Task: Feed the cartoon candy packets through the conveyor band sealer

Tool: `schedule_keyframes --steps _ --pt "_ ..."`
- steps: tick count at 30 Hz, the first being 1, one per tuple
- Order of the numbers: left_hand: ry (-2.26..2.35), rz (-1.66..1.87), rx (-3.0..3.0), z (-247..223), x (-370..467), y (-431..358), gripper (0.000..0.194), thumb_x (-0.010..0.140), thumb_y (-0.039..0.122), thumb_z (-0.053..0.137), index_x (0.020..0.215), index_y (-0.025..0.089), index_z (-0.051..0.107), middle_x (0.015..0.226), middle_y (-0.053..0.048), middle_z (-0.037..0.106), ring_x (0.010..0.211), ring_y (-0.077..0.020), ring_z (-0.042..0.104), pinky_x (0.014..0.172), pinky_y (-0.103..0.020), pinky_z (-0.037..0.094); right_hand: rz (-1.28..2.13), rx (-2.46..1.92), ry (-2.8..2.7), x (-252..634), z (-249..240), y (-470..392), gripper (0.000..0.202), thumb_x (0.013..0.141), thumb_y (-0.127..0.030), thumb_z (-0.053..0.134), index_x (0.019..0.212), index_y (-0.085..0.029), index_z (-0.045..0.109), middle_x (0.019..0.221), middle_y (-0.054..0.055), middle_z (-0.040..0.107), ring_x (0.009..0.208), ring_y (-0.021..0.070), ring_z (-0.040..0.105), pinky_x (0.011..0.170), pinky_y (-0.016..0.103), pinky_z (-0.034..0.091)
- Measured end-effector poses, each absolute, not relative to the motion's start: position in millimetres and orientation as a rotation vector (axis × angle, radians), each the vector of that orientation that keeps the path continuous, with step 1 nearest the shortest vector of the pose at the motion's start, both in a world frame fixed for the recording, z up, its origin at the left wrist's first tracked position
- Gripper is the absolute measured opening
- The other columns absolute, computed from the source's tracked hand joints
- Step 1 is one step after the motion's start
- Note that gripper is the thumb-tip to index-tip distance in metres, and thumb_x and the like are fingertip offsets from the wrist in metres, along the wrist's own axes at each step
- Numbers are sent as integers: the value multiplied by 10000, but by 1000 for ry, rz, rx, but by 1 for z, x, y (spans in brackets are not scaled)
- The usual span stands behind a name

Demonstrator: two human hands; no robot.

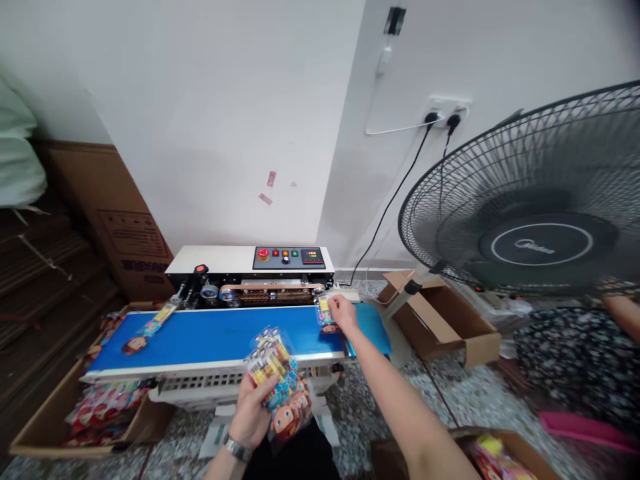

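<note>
A fanned stack of clear plastic packets (280, 387), printed with a cartoon face and yellow and blue labels, is gripped in my left hand (250, 412) in front of the conveyor. My right hand (344, 313) pinches one such packet (326, 316) at the right end of the blue belt (210, 333), its top edge close to the sealer's intake. The band sealing machine (225, 260) has a lit control panel (289, 258). Another packet (150, 328) lies on the belt's left end, past the rollers.
An open carton (163, 417) of packets stands below the belt's left end; another carton (523, 448) with packets is at lower right. A large black fan (533, 243) stands at right beside an open cardboard box (440, 313). Someone in patterned clothing (575, 360) is at far right.
</note>
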State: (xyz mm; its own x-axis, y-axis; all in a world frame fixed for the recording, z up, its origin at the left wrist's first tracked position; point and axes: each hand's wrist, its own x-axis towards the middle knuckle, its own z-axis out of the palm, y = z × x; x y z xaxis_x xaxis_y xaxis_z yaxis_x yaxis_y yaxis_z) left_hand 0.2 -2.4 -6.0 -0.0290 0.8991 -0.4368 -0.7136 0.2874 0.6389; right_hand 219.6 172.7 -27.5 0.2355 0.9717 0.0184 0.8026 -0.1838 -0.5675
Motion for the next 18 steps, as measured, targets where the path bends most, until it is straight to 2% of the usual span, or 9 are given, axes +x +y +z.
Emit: schedule_keyframes --steps 3,5,9,14,18 --pt "915 1314 269 -5 1 -2 418 596 151 732 987 174 585 946 -90 701 865 -249 654 806 -389 498 511 -1945 -1705 200 -21 159 203 796 -263 472 939 -196 599 800 34 650 733 168 582 651 236 387" --pt "894 1310 296 -5 2 -2 389 616 156 719 982 170 589 953 -93 699 862 -245 653 804 -383 496 670 -1707 -1771 186 -12 139 226 817 -304 460 983 -202 575 850 29 645 737 154 582 663 236 408" --pt "880 1336 335 -4 4 -1 415 620 153 713 1013 169 582 977 -92 692 872 -233 645 814 -373 485 1111 -1204 -1864 162 8 89 236 819 -375 480 922 -193 590 788 7 638 686 134 576 610 225 433" --pt "896 1359 371 0 10 1 412 607 159 720 998 170 591 969 -83 689 864 -228 641 811 -363 479 943 -1237 -1840 147 20 57 215 851 -315 444 831 -185 614 760 9 629 712 134 573 642 233 436" --pt "921 1334 460 4 9 2 420 586 176 732 986 157 605 966 -95 687 884 -244 632 823 -372 471 908 -1157 -1839 150 28 58 280 842 -271 461 1101 -212 550 995 60 602 821 152 580 676 259 481"
